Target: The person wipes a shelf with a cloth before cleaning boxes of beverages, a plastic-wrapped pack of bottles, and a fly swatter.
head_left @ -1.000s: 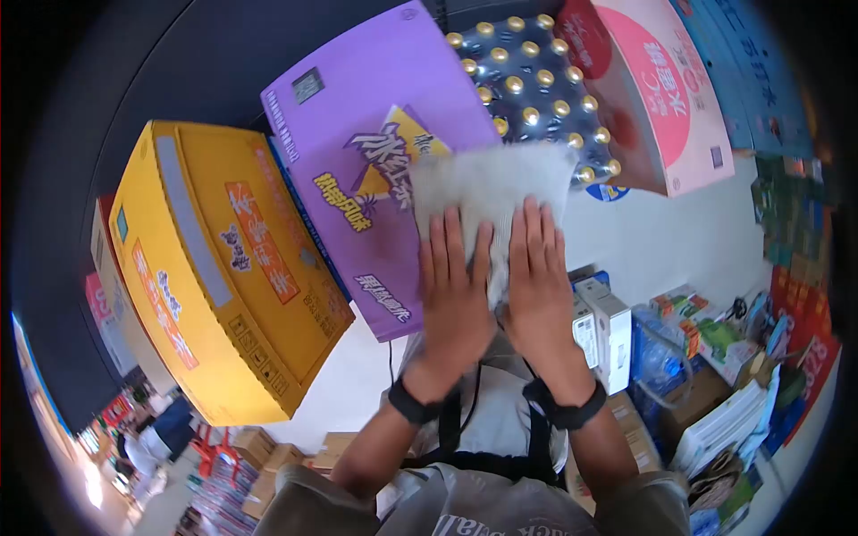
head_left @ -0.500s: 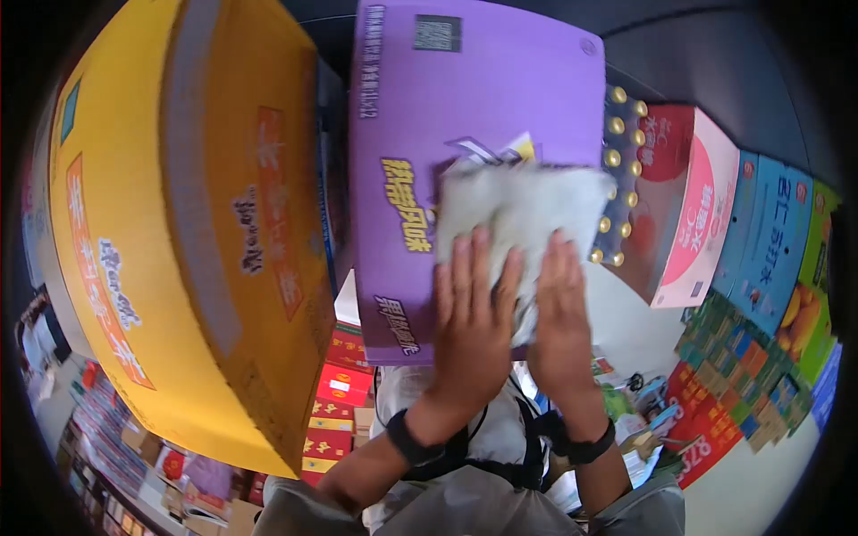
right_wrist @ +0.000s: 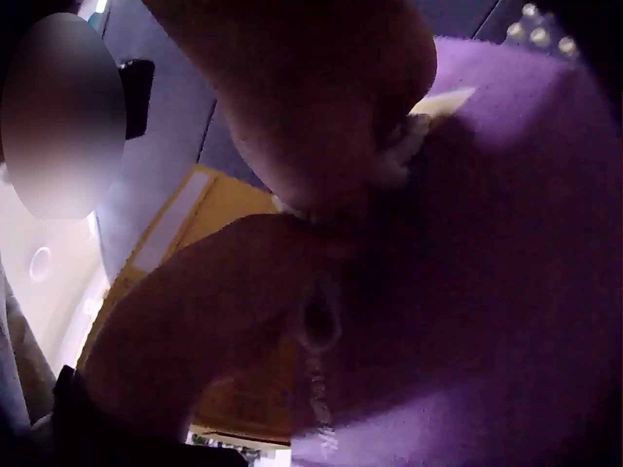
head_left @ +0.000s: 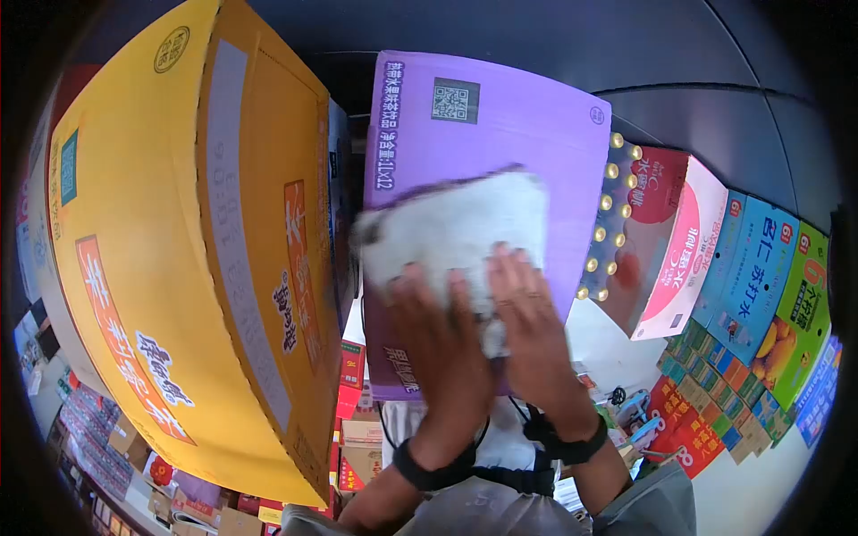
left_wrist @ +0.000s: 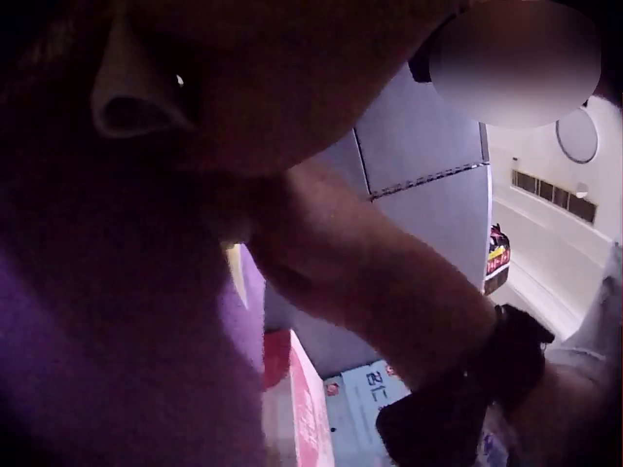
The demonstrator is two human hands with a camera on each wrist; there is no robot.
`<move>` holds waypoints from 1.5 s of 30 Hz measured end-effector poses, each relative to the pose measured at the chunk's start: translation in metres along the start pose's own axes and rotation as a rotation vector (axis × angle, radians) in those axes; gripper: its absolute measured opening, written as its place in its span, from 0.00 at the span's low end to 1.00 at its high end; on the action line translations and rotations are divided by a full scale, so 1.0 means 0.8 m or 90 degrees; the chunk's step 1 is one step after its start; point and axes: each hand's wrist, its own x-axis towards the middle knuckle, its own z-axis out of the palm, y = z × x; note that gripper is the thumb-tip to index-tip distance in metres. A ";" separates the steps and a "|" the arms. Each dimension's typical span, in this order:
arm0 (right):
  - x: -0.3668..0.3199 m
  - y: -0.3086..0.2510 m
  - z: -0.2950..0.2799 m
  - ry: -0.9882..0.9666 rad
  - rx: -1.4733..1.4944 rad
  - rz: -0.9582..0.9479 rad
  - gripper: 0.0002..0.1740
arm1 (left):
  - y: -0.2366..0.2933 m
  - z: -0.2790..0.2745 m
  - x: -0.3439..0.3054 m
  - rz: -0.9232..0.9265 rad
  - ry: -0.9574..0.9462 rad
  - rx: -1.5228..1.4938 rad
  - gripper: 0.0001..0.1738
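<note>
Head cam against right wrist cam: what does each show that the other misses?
Head only: the white cloth spread under the flat left hand and right hand, plus the pink carton. Right wrist only: a round light on a pale surface. Both: the purple carton, the yellow carton and the gold bottle caps.

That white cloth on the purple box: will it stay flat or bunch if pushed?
Probably floppy: the white cloth lies with uneven edges on the purple box. Likely light and bunches easily; the left hand and right hand press it flat.
</note>
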 end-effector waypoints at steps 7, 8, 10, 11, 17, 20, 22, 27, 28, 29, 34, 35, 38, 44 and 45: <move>0.086 0.050 -0.045 0.244 -0.022 0.020 0.46 | 0.046 0.001 0.114 0.129 0.114 -0.085 0.40; 0.093 0.043 -0.034 0.254 0.008 -0.002 0.45 | 0.031 0.000 0.115 0.127 0.128 -0.082 0.41; 0.094 0.034 -0.014 0.253 0.031 -0.024 0.43 | 0.010 -0.007 0.102 0.097 0.095 -0.021 0.45; 0.084 0.026 -0.004 0.239 0.028 -0.028 0.41 | 0.003 -0.014 0.084 0.065 0.052 0.044 0.47; -0.026 0.025 0.038 0.241 0.098 -0.016 0.34 | 0.005 0.003 -0.026 0.085 -0.118 0.187 0.50; -0.085 0.057 0.038 0.248 0.140 -0.022 0.33 | 0.053 0.013 -0.066 0.054 -0.237 0.246 0.48; -0.125 0.085 0.035 0.244 0.237 -0.033 0.32 | 0.095 0.013 -0.084 0.062 -0.283 0.252 0.45; -0.220 0.150 0.024 0.213 0.454 0.013 0.29 | 0.196 0.025 -0.109 0.114 -0.417 0.311 0.32; -0.246 0.163 0.022 0.235 0.452 0.051 0.28 | 0.209 0.032 -0.111 0.205 -0.397 0.354 0.26; -0.268 0.175 0.022 0.260 0.452 0.091 0.28 | 0.226 0.040 -0.110 0.238 -0.415 0.376 0.25; -0.354 0.224 0.009 0.244 0.427 0.245 0.27 | 0.329 0.089 -0.117 0.442 -0.446 0.446 0.25; -0.370 0.234 0.000 0.242 0.420 0.286 0.26 | 0.354 0.096 -0.121 0.475 -0.454 0.457 0.26; -0.408 0.242 -0.002 0.493 0.389 0.333 0.24 | 0.409 0.104 -0.139 0.503 -0.494 0.443 0.30; -0.434 0.252 -0.027 0.918 0.281 0.395 0.25 | 0.439 0.124 -0.168 0.878 -0.241 0.229 0.35; -0.429 0.262 -0.024 0.916 0.249 0.391 0.25 | 0.441 0.130 -0.171 0.906 -0.182 0.211 0.35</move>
